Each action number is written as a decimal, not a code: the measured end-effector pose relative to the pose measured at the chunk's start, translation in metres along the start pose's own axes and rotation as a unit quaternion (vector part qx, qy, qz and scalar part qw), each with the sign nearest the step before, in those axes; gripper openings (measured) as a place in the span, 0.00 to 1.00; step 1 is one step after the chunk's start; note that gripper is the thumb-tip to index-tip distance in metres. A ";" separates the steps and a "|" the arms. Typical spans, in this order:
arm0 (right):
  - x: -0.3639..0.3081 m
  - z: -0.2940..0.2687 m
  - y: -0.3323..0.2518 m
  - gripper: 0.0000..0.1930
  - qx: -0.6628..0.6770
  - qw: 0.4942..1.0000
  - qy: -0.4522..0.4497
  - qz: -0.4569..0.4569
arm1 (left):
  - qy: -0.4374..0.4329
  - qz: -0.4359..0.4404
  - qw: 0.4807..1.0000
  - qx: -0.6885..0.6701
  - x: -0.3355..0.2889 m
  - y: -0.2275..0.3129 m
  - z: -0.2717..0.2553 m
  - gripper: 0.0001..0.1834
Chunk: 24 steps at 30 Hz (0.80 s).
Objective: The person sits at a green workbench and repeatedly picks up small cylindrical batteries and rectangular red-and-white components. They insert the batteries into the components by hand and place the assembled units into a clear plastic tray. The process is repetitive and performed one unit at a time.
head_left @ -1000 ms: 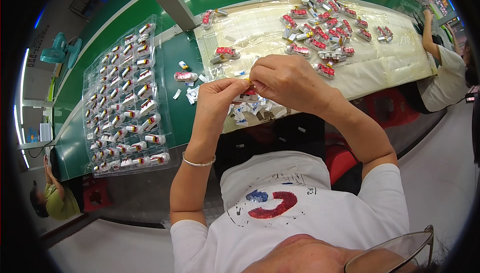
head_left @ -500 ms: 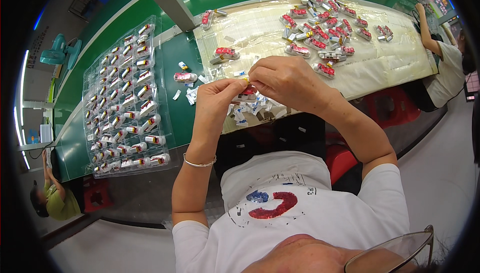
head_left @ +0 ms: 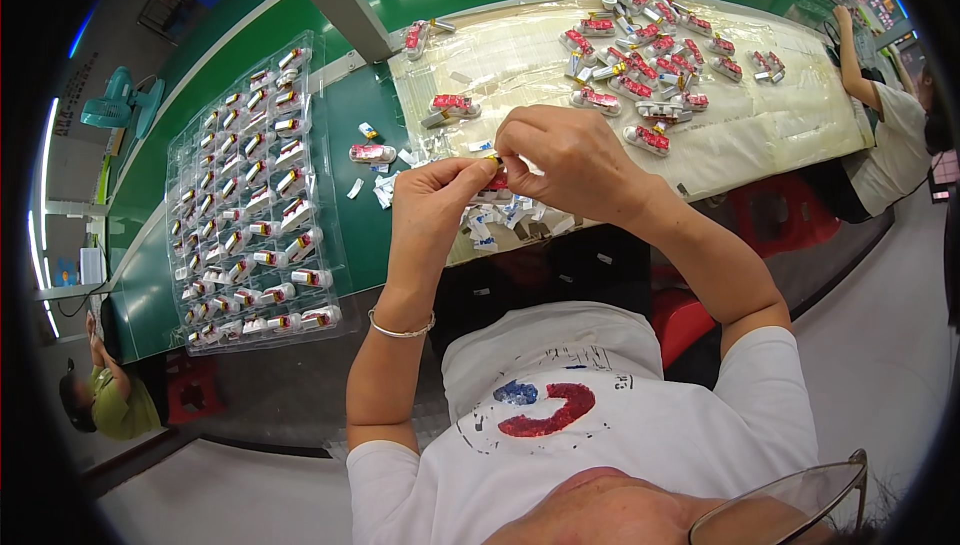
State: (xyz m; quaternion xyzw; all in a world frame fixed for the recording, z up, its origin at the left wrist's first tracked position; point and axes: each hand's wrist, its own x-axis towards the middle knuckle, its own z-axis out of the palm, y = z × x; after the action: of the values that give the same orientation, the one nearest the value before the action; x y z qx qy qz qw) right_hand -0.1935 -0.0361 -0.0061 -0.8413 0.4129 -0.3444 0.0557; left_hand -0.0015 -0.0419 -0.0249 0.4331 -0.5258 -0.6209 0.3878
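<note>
My left hand [head_left: 432, 195] pinches a small red-and-white piece [head_left: 497, 183] with a yellow bit at its top, over the near edge of the pale mat. Bent over the same piece, my right hand [head_left: 570, 160] has its thumb and fingertips closed at the yellow bit. The fingers hide most of the piece. Scraps of white-and-blue paper [head_left: 515, 213] lie under my hands. A similar red-and-white piece [head_left: 453, 105] rests just beyond my left hand, and another [head_left: 372, 153] lies on the green table to its left.
A clear compartment tray [head_left: 335, 245] with many white pieces stands at left. More red-and-white pieces [head_left: 640, 60] are heaped on the plastic-covered mat [head_left: 790, 130]. A metal post [head_left: 335, 0] rises at the back. Other people sit at both sides; red stools [head_left: 790, 215] stand below the table.
My right hand has shifted slightly, its fingers curling more at the piece. My left hand has stayed almost in place, still pinching.
</note>
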 end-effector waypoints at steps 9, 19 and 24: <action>-0.022 -0.018 0.029 0.05 0.399 0.886 0.048 0.231 | -0.037 0.018 0.993 -0.108 -0.002 -0.007 -0.013 0.11; -0.027 0.011 -0.005 0.12 0.586 0.768 0.078 0.246 | -0.126 -0.039 0.961 -0.242 0.000 -0.015 0.007 0.17; -0.023 0.008 -0.008 0.10 0.557 0.786 0.138 0.230 | -0.097 0.010 0.957 -0.274 -0.004 -0.016 0.007 0.29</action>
State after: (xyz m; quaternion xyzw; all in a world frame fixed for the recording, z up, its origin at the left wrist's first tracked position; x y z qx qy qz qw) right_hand -0.1931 -0.0149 -0.0210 -0.4882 0.3335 -0.6039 0.5345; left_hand -0.0075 -0.0337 -0.0394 0.2427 -0.3751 -0.7764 0.4446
